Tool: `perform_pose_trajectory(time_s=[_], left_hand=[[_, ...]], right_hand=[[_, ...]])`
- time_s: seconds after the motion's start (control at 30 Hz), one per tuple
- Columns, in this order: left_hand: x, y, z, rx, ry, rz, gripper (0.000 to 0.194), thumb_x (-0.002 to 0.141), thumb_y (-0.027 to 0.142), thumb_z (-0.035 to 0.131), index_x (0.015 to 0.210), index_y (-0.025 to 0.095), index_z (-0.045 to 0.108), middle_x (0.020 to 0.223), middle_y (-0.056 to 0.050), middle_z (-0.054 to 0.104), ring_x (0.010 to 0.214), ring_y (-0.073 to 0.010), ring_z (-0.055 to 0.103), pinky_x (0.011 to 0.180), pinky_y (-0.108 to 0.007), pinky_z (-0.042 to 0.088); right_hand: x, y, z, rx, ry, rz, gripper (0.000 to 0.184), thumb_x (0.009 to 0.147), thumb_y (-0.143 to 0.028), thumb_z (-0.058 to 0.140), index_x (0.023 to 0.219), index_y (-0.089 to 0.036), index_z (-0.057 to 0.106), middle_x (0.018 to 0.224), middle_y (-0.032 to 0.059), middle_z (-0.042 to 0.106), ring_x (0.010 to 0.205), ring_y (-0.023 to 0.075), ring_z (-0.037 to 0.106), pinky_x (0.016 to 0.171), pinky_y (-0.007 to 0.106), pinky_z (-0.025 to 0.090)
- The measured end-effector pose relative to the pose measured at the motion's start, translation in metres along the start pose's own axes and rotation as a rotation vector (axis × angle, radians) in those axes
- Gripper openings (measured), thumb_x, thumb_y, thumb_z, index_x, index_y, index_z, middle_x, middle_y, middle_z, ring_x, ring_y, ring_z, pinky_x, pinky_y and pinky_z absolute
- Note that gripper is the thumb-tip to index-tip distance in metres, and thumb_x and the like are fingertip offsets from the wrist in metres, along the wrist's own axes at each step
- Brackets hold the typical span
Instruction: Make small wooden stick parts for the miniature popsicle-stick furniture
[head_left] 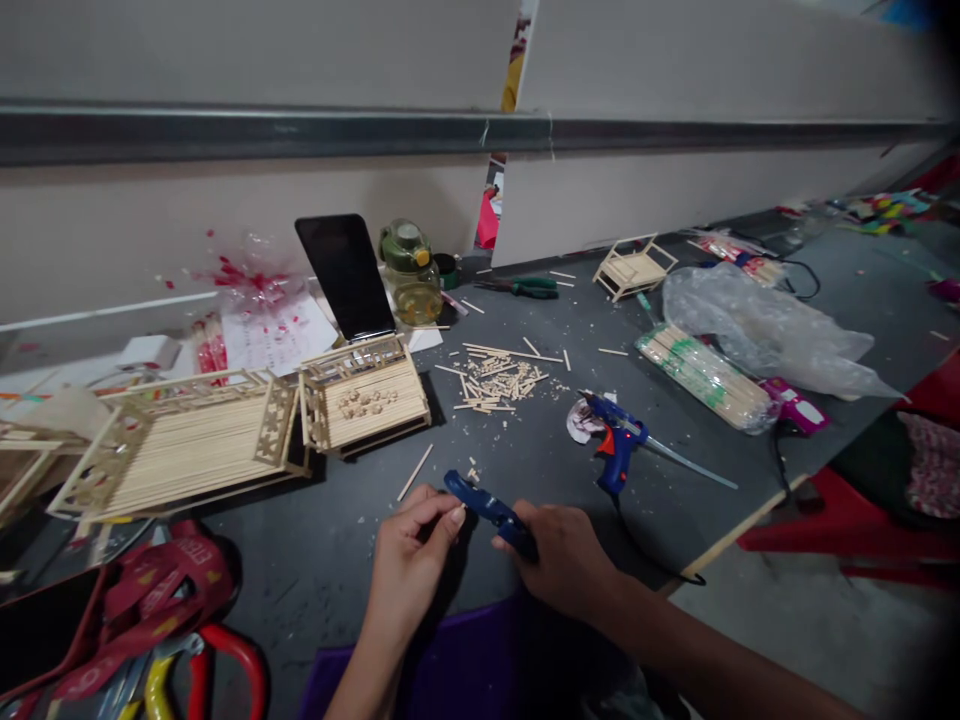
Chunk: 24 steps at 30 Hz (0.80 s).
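In the head view, my right hand (pixel 562 560) is wrapped round a blue plier-like cutting tool (pixel 487 507), its head pointing up and left. Close to that head, my left hand (pixel 416 550) pinches a small wooden stick (pixel 463 509), mostly hidden by the fingers. Just beyond the tool lie tiny cut wood bits (pixel 472 472). A loose stick (pixel 415 473) rests left of them. Farther back is a pile of short stick pieces (pixel 502 380). Two stick-built models, a smaller one (pixel 375 405) and a larger one (pixel 195 440), stand to the left.
A blue glue gun (pixel 619 440) with a glue stick lies right, its cord trailing to the table edge. Behind are bagged sticks (pixel 705 380), a plastic bag (pixel 772 320), a small stick chair (pixel 634 268), green-handled pliers (pixel 525 288), a propped phone (pixel 345 275) and a bottle (pixel 412 285). Red-handled pliers (pixel 240 660) lie front left.
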<state>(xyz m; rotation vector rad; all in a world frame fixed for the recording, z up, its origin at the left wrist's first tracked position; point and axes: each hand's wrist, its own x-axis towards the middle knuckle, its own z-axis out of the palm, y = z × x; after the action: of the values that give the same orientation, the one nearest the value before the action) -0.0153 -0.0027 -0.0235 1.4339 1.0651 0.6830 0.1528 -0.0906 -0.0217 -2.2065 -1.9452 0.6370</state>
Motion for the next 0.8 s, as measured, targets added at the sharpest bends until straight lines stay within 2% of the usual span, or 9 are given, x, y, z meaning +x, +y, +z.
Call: perform_pose_trajectory(time_s=[0.27, 0.47, 0.63, 0.8], left_hand=[[0.0021, -0.0049, -0.0007, -0.006, 0.025, 0.004, 0.020, 0.080, 0.032, 0.063, 0.067, 0.018, 0.071, 0.061, 0.001, 0.046, 0.060, -0.0139, 0.045, 0.056, -0.024, 0.035], [0.0030, -0.0054, -0.0005, -0.014, 0.036, 0.004, 0.021, 0.079, 0.034, 0.064, 0.068, 0.018, 0.071, 0.060, 0.002, 0.046, 0.058, -0.0136, 0.045, 0.053, -0.023, 0.034], [0.0036, -0.0025, 0.0003, -0.013, 0.043, 0.025, 0.019, 0.078, 0.032, 0.065, 0.067, 0.018, 0.072, 0.061, 0.001, 0.048, 0.058, -0.0134, 0.045, 0.054, -0.023, 0.035], [0.0042, -0.0039, 0.0027, -0.029, 0.037, 0.022, 0.019, 0.078, 0.033, 0.065, 0.069, 0.017, 0.073, 0.059, 0.002, 0.047, 0.057, -0.0133, 0.045, 0.052, -0.023, 0.034]], right_hand=[[0.0029, 0.0030, 0.0074, 0.022, 0.001, -0.012, 0.021, 0.086, -0.036, 0.055, 0.093, -0.016, 0.060, 0.080, 0.0083, 0.071, 0.076, 0.0234, 0.067, 0.066, 0.029, 0.036], [0.0034, 0.0004, 0.0039, 0.007, -0.029, 0.013, 0.017, 0.087, -0.035, 0.055, 0.089, -0.018, 0.059, 0.077, 0.0044, 0.071, 0.073, 0.0219, 0.067, 0.063, 0.029, 0.032], [0.0029, 0.0007, 0.0048, -0.028, 0.015, 0.002, 0.022, 0.089, -0.039, 0.053, 0.088, -0.018, 0.057, 0.077, 0.0058, 0.070, 0.074, 0.0218, 0.066, 0.062, 0.028, 0.031], [0.0057, 0.0002, 0.0100, -0.048, 0.008, 0.014, 0.018, 0.090, -0.033, 0.050, 0.086, -0.018, 0.059, 0.078, 0.0072, 0.071, 0.075, 0.0211, 0.067, 0.063, 0.027, 0.032]])
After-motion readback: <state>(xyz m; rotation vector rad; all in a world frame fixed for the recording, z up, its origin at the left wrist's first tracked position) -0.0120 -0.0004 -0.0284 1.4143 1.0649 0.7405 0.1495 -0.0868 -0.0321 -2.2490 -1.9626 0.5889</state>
